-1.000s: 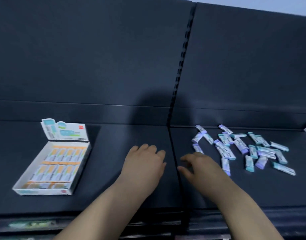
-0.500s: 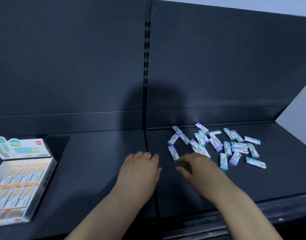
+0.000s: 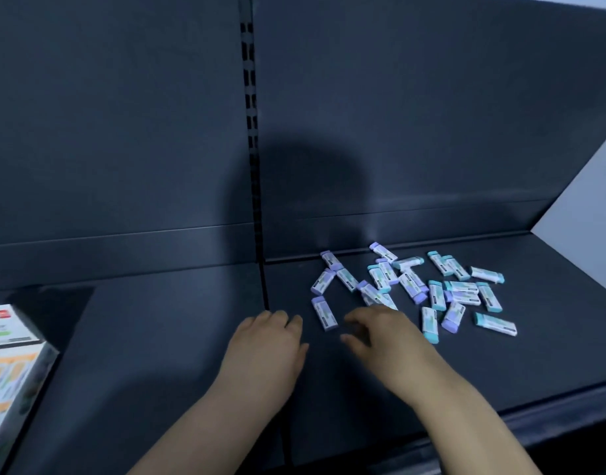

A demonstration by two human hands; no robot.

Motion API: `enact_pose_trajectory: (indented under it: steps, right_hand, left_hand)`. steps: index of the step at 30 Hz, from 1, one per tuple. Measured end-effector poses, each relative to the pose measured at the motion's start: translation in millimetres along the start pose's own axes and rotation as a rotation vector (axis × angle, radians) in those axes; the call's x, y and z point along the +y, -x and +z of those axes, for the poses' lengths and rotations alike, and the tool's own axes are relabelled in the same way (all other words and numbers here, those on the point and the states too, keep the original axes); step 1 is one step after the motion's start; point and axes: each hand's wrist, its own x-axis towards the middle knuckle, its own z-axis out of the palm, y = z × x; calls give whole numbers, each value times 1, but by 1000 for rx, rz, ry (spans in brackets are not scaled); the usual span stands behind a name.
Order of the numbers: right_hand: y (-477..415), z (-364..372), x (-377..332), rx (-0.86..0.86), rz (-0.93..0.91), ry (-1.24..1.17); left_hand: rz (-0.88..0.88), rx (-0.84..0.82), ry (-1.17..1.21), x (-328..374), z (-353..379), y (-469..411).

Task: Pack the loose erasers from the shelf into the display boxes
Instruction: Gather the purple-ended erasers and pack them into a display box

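A dark shelf fills the frame, seen from above. Right of centre lies a scattered pile of loose erasers, small white-sleeved blocks with purple or teal ends, some overlapping. At the lower left edge an open white display box, partly cut off, shows rows of orange-banded packets. Two bare forearms reach in from the bottom. The left hand lies palm down near the centre, fingers relaxed and together, holding nothing. The right hand sits at the pile's near edge, fingers spread and loosely bent, gripping nothing. One purple-ended eraser lies between the two hands' fingertips.
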Motion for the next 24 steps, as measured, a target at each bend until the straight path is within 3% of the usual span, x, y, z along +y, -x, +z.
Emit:
enact_pose_trajectory:
  steps: [6, 10, 15, 19, 24]
  right_hand:
    - [-17, -21, 58, -30, -65, 22]
    - [-27, -49, 112, -41, -120, 44]
    - [-45, -70, 159, -101, -195, 20]
    - [-60, -66, 159, -129, -300, -23]
    - [-80, -47, 126, -106, -400, -10]
  left_hand:
    - [-47, 30, -22, 45, 10, -30]
    - [-166, -43, 39, 83, 15, -51]
    - [-281, -16, 80, 116, 26, -63]
    - [-338, 92, 76, 125, 39, -54]
    - [-477, 89, 34, 118, 43, -25]
